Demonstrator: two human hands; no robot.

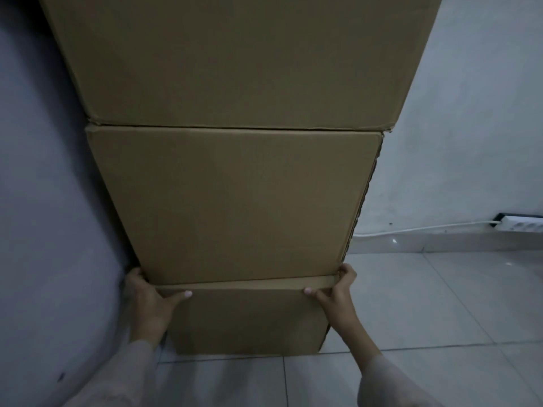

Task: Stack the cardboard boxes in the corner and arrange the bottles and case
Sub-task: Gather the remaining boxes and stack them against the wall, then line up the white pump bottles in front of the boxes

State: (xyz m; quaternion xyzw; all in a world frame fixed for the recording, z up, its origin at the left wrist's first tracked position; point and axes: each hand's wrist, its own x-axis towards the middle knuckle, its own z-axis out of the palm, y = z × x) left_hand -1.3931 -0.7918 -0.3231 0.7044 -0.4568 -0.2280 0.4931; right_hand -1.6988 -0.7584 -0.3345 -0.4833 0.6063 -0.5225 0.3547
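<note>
Three cardboard boxes stacked in the corner against the left wall [44, 171]: bottom box [246, 321] on the tiled floor [426, 304], middle box [226, 201] on it, top box [235, 57] above. Left hand [147, 295] grips the bottom box's upper left corner, thumb on the front face. Right hand [338, 289] grips its upper right corner likewise. Power strip [523, 226] and white cable [423, 229] along the right wall.
</note>
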